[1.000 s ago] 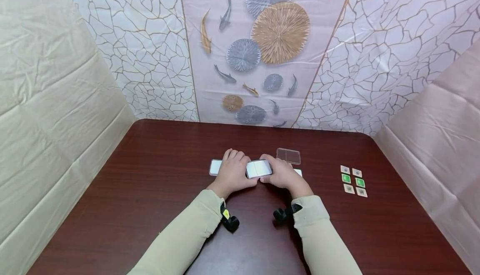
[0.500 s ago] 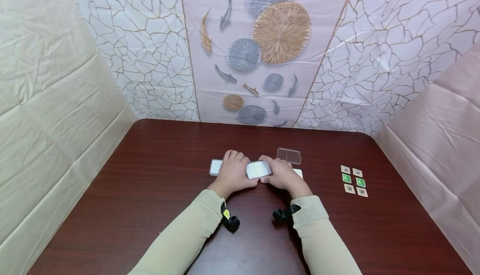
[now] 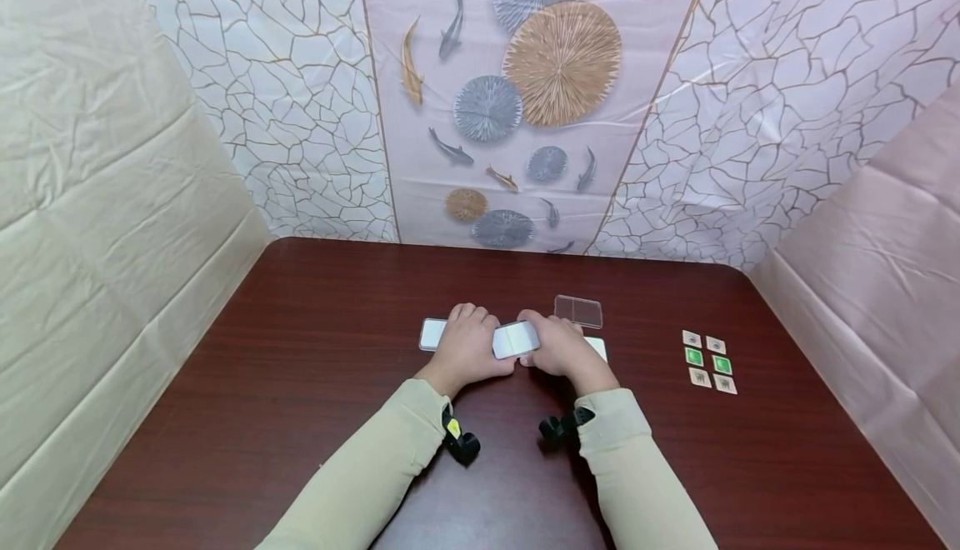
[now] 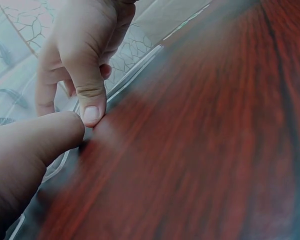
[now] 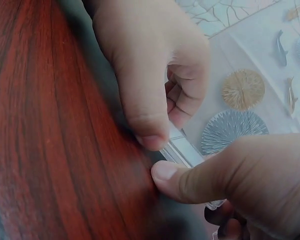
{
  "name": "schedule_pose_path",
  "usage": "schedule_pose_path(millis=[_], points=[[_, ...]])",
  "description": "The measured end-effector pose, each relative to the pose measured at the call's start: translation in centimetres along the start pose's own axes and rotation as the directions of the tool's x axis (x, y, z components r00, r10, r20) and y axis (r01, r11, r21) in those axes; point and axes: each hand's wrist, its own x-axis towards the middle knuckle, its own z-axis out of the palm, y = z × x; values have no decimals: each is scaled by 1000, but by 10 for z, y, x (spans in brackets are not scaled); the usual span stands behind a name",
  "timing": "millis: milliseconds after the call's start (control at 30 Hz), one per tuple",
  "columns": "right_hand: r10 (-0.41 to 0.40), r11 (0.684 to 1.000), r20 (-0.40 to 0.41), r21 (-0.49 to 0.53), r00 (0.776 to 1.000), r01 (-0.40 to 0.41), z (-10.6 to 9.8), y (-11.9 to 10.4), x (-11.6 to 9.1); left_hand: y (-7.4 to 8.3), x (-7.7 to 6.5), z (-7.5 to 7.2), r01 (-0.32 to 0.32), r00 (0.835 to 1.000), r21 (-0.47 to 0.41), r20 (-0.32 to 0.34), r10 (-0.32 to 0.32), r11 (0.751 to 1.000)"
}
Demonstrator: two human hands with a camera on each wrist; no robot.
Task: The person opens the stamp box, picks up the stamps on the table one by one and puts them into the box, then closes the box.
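Note:
A small flat clear plastic case with a white face [image 3: 516, 339] is held between both hands above the table, in the middle of the head view. My left hand [image 3: 467, 343] grips its left end, the thumb along the near edge. At the other end my right hand [image 3: 558, 346] pinches it between thumb and fingers. The right wrist view shows the case's layered clear edge [image 5: 182, 149] between the two thumbs. Partly under my left hand lies another white-faced rectangular piece [image 3: 431, 334]. A white piece [image 3: 597, 347] shows beyond my right hand, mostly covered.
Behind my right hand lies a clear plastic rectangle [image 3: 578, 311] with a dividing line. Several small square tiles, two of them green [image 3: 693, 357], are set in two columns at right. A patterned cloth [image 3: 502, 117] hangs behind the dark wooden table [image 3: 337, 300].
My right hand and forearm have shifted slightly left, and the case's right end has moved slightly left too. My left hand stays almost still, both hands keeping their grip.

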Motion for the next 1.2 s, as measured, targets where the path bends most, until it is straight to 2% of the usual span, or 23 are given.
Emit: schedule_pose_path(millis=[467, 933, 1200], points=[[75, 997, 68, 11, 995, -76, -5, -4, 4, 1, 2, -1, 4, 1000, -18, 19, -4, 1000], [113, 993, 105, 20, 988, -116, -9, -7, 4, 0, 6, 2, -13, 999, -35, 52, 14, 999], [91, 996, 82, 0, 992, -92, -8, -7, 2, -1, 4, 1, -16, 998, -61, 56, 19, 998]])
